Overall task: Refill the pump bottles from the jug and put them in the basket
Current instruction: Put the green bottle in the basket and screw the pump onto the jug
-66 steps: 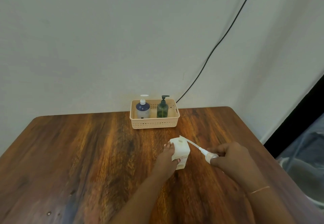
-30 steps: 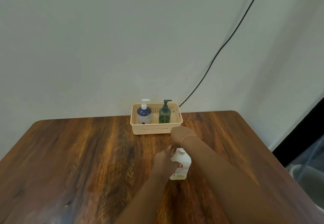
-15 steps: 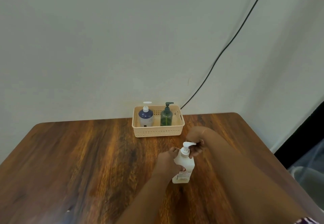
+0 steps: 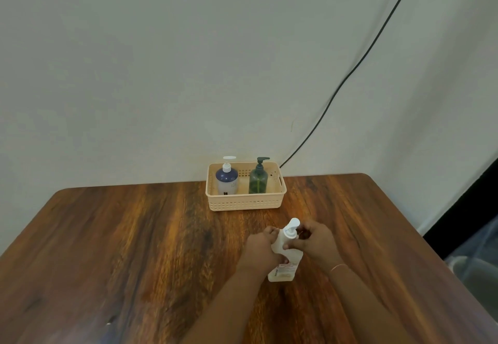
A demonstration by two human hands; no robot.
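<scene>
A white pump bottle stands on the wooden table in front of me. My left hand grips its body from the left. My right hand holds the collar of its white pump head with the fingertips. At the back of the table stands a beige basket holding a blue bottle with a white pump on the left and a dark green pump bottle on the right. No jug is in view.
The wall rises right behind the basket, and a black cable runs down it to the table's back edge. The table's right edge drops off beside a dark opening and a grey object.
The pump head, held loose with its tube outside the bottle earlier, now sits on the bottle's neck. My right hand has come back from above the bottle to its right side, at the collar.
</scene>
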